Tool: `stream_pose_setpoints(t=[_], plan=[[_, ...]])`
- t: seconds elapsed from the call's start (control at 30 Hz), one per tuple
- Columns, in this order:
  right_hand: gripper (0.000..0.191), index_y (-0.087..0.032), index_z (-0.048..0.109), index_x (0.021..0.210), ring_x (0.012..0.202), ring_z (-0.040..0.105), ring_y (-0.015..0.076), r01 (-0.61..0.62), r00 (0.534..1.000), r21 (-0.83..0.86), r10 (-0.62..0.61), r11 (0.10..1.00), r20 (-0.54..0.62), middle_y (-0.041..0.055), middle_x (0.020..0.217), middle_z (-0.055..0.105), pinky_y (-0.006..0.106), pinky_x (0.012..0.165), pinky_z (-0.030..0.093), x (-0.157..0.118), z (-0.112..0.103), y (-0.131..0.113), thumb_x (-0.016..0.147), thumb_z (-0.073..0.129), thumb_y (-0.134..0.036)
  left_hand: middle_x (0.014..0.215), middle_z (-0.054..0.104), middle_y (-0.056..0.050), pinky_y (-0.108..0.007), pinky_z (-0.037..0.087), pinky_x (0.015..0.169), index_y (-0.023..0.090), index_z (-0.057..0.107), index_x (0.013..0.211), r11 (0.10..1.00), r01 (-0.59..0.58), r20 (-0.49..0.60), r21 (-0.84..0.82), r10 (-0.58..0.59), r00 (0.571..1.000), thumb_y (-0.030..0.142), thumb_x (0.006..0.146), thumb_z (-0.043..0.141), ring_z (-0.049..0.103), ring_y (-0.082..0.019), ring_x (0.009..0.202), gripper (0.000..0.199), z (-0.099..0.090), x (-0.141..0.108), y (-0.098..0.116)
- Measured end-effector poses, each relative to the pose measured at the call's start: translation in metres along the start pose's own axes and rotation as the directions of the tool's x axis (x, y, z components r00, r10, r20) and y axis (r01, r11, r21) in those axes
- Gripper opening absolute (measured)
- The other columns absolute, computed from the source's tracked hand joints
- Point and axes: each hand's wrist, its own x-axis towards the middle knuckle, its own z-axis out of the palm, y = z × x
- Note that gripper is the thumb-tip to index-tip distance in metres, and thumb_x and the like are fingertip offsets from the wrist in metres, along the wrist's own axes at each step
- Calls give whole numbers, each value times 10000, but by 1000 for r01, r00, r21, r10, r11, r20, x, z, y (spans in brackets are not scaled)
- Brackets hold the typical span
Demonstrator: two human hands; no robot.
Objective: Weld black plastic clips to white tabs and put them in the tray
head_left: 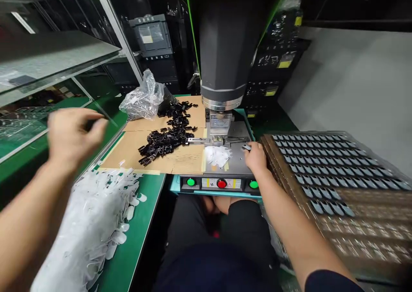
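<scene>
On cardbd (116,151): blk pcs (165,140); stacked bins (152,35) behind

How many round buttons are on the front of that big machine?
3: a green button on the left, a red button in the middle, and a second green button on the right, below the right hand. None of these is hidden.

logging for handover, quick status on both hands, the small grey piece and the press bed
Left hand raised, blurred, grip unclear. Right hand holds small grey piece at press bed's right edge. White pieces piled on bed.
</scene>
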Motion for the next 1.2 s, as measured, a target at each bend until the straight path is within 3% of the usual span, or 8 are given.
stream_pose_setpoints(t=[0.07,0.17,0.23,0.33,0.5,0.7,0.9,1.2], plan=[[385,-123,678,1286,1164,627,343,47,998,51,-45,998,-52,216,1294,611,474,1027,530,-10,-2,-2,912,631,-203,1044,799,-18,-483,529,1042,191,743,999,974,-136,114,-182,158,981,559,975,605,695,-249,1042,394,59,-32,50],[344,-175,700,1264,1205,620,327,230,973,173,-222,958,-65,182,1295,596,478,1083,524,-27,-6,-7,936,594,-185,1122,788,-97,-446,529,1008,232,740,1087,876,-189,264,-443,329,906,398,982,645,691,-286,1105,219,137,-85,123],[349,-213,710,1264,1206,627,304,352,931,266,-366,897,2,149,1278,604,474,1098,527,-38,-9,-13,944,581,-162,1134,766,-108,-442,524,994,232,729,1114,828,-175,325,-533,391,861,355,1002,634,680,-290,1105,192,173,-117,164],[374,-263,717,1291,1207,631,293,450,855,349,-509,822,97,111,1285,614,480,1085,539,-53,-12,-24,937,632,-174,1118,730,-109,-439,508,965,228,725,1154,818,-148,393,-556,416,820,386,1016,659,664,-295,1085,221,203,-147,207],[407,-283,718,1318,1179,615,309,511,793,339,-585,790,171,105,1274,628,483,1030,554,-65,-9,-47,915,774,-284,1103,687,-108,-424,481,927,221,724,1186,862,-92,423,-498,334,843,414,1015,688,647,-292,1037,259,222,-159,236],[238,-281,774,1203,1108,602,306,470,844,272,-518,840,142,109,1174,670,477,1010,548,-69,-1,-64,988,679,-241,1072,684,-120,-419,452,889,225,752,1149,892,-163,414,-422,350,840,447,1063,610,640,-295,1013,277,232,-153,239],[234,-268,793,1146,1061,639,287,393,893,331,-442,858,88,99,1101,706,450,976,552,-69,4,-61,1028,592,-238,1054,704,-157,-448,409,867,219,779,1045,874,-349,408,-339,471,782,365,1106,495,633,-315,982,324,231,-146,240],[229,-234,680,980,697,589,190,181,969,514,-241,839,52,27,836,673,325,725,492,-61,-1,-51,1030,558,-422,1006,696,-177,-457,394,838,174,750,984,836,-443,417,-324,546,726,264,1080,485,639,-331,986,297,225,-134,242]])
